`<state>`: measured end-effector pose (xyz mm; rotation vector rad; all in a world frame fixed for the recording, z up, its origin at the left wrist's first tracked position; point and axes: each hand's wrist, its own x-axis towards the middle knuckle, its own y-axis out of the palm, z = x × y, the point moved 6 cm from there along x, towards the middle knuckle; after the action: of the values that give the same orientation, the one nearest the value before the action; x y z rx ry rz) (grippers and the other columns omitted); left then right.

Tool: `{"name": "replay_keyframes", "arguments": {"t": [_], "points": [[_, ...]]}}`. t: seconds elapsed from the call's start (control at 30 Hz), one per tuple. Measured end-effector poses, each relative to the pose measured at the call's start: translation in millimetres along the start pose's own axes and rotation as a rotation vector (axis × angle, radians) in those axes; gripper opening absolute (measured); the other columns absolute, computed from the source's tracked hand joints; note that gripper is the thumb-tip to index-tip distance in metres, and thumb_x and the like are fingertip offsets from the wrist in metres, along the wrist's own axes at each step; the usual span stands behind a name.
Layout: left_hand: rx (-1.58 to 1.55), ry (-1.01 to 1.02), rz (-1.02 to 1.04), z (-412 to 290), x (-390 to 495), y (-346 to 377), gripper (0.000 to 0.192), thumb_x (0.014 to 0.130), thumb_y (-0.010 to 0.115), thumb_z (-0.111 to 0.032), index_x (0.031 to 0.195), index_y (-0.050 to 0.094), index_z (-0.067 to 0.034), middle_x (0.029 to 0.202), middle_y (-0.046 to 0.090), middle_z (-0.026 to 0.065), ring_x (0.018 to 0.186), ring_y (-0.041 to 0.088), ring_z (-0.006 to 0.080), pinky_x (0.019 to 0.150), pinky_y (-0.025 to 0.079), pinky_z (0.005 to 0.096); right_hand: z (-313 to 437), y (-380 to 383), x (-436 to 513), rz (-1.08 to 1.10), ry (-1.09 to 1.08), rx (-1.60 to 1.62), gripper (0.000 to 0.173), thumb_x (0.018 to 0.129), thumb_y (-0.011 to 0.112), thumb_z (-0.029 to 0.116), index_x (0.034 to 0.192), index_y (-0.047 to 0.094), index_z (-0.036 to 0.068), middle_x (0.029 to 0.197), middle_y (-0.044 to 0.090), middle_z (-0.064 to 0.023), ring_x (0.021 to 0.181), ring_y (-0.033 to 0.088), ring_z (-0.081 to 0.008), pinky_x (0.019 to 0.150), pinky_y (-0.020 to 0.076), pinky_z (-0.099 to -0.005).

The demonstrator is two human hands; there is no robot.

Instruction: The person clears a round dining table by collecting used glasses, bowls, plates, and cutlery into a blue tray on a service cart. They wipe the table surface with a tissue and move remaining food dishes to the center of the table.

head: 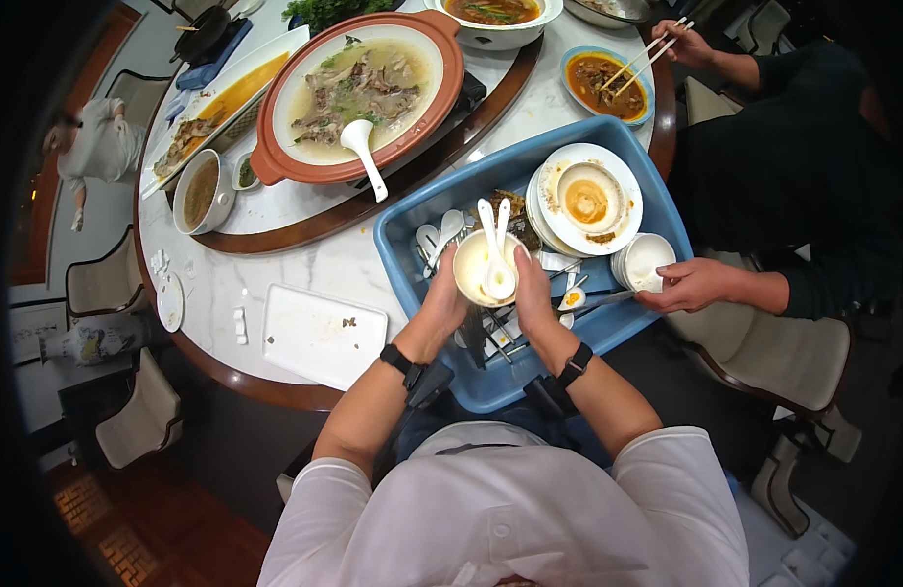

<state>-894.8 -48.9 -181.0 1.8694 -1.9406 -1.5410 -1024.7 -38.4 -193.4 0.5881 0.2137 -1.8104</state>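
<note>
My left hand [447,297] and my right hand [533,293] grip a small white bowl [466,271] from both sides. Two white soup spoons [498,253] lie in it, their handles sticking up past the far rim. Beneath the bowl is a blue plastic bin [488,172]. Inside the bin are stacked dirty plates [550,172], with a stained bowl [589,198] on top. Loose spoons [449,224], cutlery and food scraps lie about the bin's floor. A co-worker's hand [686,285] touches a stack of small white bowls [646,263] at the bin's right side.
The co-worker's other hand [682,45] holds chopsticks in a blue-rimmed bowl of stew [607,84]. A large clay soup pot [275,81] with a ladle [363,150] stands on the turntable. A white rectangular plate [323,326] lies left of the bin. Chairs [781,352] surround the table.
</note>
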Motion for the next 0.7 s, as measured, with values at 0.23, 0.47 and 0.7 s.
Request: {"name": "replay_keyframes", "arguments": {"t": [0.23,0.47,0.7], "points": [[0.02,0.051,-0.021,-30.4,0.8,-30.1,0.052,0.1,0.033,-0.046,0.123,0.053,-0.004,0.122,0.06,0.0106,0.113,0.057,0.0237,0.1,0.043,0.0372,-23.3,45.6,-5.9,-0.019,-0.001,0.088,0.054,0.095,0.05,0.043,0.123,0.052,-0.003,0.114,0.059,-0.0156,0.103,0.057,-0.0209,0.09,0.0429,-0.0312],[-0.098,0.123,0.027,-24.0,6.5,-28.1,0.048,0.1,0.037,-0.044,0.122,0.055,-0.004,0.121,0.06,0.0079,0.111,0.057,0.0213,0.098,0.044,0.0345,-20.1,44.3,10.1,0.027,-0.08,0.179,0.055,0.098,0.04,0.044,0.119,0.054,-0.005,0.112,0.06,-0.0154,0.102,0.058,-0.0202,0.088,0.0447,-0.0314],[-0.047,0.025,-0.037,-26.1,-8.4,-26.8,0.059,0.097,0.036,-0.055,0.129,0.051,-0.008,0.129,0.056,0.0085,0.119,0.053,0.024,0.101,0.041,0.0435,-23.7,40.8,17.1,0.044,-0.012,0.273,0.061,0.101,0.028,0.047,0.128,0.049,-0.004,0.123,0.057,-0.013,0.112,0.055,-0.0201,0.095,0.0419,-0.0293]]}}
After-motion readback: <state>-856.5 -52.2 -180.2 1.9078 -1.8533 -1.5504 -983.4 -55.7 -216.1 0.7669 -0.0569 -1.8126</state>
